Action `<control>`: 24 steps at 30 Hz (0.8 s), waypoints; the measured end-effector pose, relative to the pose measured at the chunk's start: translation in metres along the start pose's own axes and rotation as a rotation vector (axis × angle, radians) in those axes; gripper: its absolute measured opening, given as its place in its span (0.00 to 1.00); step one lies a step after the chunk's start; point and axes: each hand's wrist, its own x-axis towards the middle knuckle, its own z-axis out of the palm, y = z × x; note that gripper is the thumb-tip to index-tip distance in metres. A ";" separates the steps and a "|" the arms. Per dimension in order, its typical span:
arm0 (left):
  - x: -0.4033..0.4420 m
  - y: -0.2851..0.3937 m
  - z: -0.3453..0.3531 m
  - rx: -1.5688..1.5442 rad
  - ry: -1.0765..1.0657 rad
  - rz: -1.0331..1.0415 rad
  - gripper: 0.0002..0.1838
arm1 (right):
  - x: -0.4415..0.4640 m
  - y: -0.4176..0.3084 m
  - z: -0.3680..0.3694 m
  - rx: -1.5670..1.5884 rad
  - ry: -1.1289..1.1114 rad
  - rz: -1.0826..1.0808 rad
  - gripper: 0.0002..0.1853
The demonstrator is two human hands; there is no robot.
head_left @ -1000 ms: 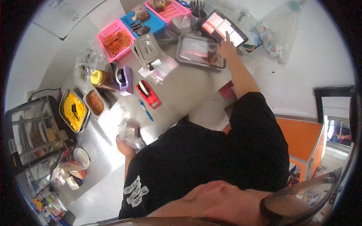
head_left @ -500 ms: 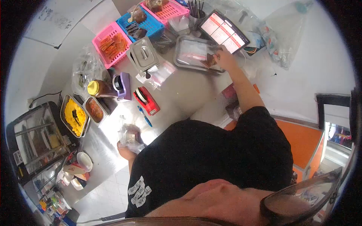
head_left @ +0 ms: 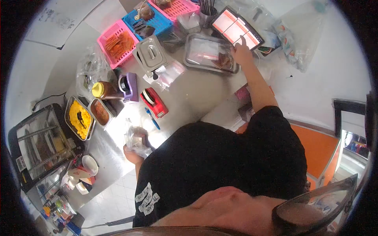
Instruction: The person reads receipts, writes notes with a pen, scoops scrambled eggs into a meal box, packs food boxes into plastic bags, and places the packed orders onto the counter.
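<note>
My right hand (head_left: 242,53) is at the tablet (head_left: 237,29), its index finger stretched over the lit screen and the other fingers curled, with nothing seen in them. Just below the tablet lies a metal tray with a clear cover (head_left: 204,52), holding packets and something brown. At the left, by the counter edge, my left hand (head_left: 133,156) holds a clear plastic bag (head_left: 138,141) with something pale and brown inside. A blue pen (head_left: 152,118) and a red tape dispenser (head_left: 154,103) lie above that bag.
Around the counter (head_left: 189,102) stand a purple tape dispenser (head_left: 129,87), a yellow-capped bottle (head_left: 103,90), a tray of yellow food (head_left: 79,119), a small tray of reddish food (head_left: 100,111), a lidded metal container (head_left: 151,55), a pink basket (head_left: 103,40) and a blue basket (head_left: 163,26).
Half a second ago my right hand was drawn back below the tablet with the finger bent; now it reaches over the screen again, whose display looks different. My left hand stays on the bag.
</note>
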 end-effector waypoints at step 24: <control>0.000 -0.021 0.007 0.004 0.029 0.124 0.16 | 0.078 -0.192 0.059 0.469 -0.052 -0.549 0.11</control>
